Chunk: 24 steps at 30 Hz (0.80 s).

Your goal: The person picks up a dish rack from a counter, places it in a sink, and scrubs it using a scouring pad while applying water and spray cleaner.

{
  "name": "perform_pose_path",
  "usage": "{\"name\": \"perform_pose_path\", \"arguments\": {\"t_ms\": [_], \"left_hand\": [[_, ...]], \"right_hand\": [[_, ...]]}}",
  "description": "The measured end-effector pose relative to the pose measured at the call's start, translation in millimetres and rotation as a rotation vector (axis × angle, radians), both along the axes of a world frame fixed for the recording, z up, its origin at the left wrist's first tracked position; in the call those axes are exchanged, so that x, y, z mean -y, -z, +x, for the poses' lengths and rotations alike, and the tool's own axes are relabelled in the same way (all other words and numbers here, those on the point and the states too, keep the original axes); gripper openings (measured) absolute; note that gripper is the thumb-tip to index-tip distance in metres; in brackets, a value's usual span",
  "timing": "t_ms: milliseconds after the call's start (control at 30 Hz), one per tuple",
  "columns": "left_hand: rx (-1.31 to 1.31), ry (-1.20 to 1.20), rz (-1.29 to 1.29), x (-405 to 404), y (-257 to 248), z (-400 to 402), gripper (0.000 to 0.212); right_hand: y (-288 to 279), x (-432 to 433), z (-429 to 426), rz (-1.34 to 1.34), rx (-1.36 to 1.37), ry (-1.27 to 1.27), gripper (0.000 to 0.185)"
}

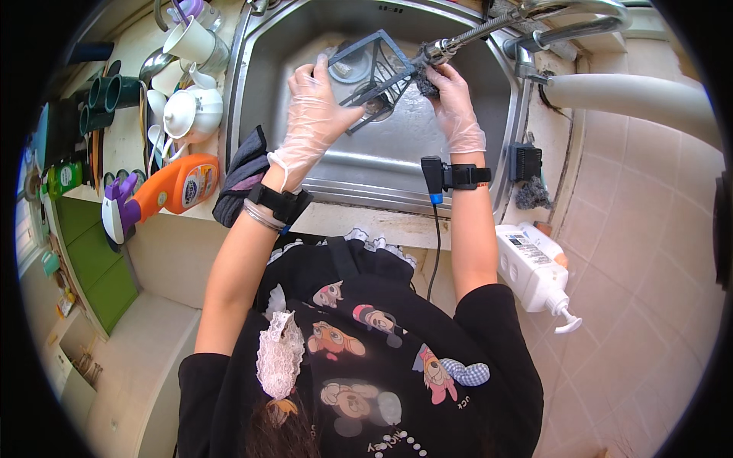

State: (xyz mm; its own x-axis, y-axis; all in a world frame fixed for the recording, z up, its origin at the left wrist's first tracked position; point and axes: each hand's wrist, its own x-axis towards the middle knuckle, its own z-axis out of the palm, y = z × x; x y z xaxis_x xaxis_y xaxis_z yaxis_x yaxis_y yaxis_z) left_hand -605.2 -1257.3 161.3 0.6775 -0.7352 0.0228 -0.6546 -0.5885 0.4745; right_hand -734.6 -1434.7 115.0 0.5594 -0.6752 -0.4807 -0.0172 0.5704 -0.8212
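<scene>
My gloved left hand [318, 106] grips the near left side of a dark grey open-sided plastic rack [388, 85], thumb along one bar. The rack is tilted above the basin of a stainless steel sink [366, 163]. In my gloved right hand [460, 111] is a dark grey scouring pad [426, 87], pressed at the rack's right corner. Just above that corner is the end of a flexible metal faucet [481, 31]; whether water runs is hard to tell. Behind the rack, a round translucent dish [350, 70] and the drain [378, 107] are partly hidden.
A grey cloth [243, 177] hangs over the sink's left rim, beside an orange spray bottle [180, 183] and white teapot [192, 114]. Right of the sink are a black brush [525, 161], another grey scourer [534, 193] and a white pump bottle [532, 266]. A cable [436, 246] trails from my right wrist.
</scene>
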Motion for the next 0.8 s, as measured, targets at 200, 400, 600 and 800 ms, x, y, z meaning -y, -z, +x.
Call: {"name": "perform_pose_path", "arguments": {"t_ms": [200, 400, 600, 800], "left_hand": [[0.050, 0.131, 0.029, -11.1, -2.8, -2.1, 0.098], [0.016, 0.160, -0.011, -14.7, -2.1, -6.6, 0.105], [-0.101, 0.253, -0.120, -33.1, -6.9, 13.3, 0.112], [-0.193, 0.249, -0.107, -46.8, 0.5, 15.3, 0.101]], "right_hand": [[-3.0, -25.1, -30.5, -0.546, -0.373, -0.044, 0.029], [-52.0, -85.7, -27.6, -1.400, -0.403, -0.092, 0.041], [-37.6, -90.9, -19.2, -1.539, -0.528, -0.154, 0.033], [-24.9, -85.1, -14.4, -1.587, -0.339, -0.214, 0.030]]}}
